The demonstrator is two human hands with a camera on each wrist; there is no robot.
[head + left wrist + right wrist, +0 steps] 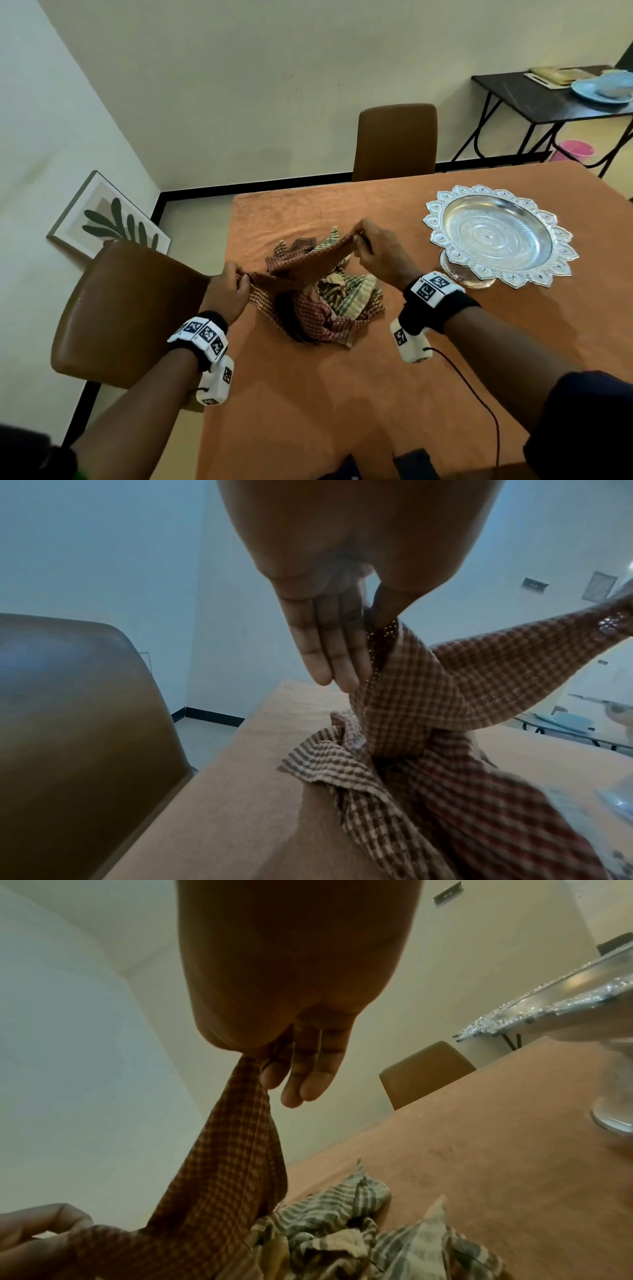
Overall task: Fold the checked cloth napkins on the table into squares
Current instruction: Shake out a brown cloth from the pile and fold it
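Observation:
A brown checked napkin (305, 263) hangs stretched in the air between my two hands, above a crumpled heap of checked napkins (342, 308) on the orange table (342, 394). My left hand (236, 274) pinches one end of it near the table's left edge; thumb and forefinger hold the cloth (404, 685) while the other fingers (329, 647) lie straight. My right hand (359, 234) pinches the other end, higher and farther back. In the right wrist view the napkin (232, 1150) drops from that pinch toward the green-striped napkins (342, 1218) below.
An ornate silver pedestal tray (498, 236) stands on the table to the right of the heap. One brown chair (126, 308) sits at the table's left side, another (397, 140) at the far edge. A dark side table (548, 102) with blue dishes stands back right.

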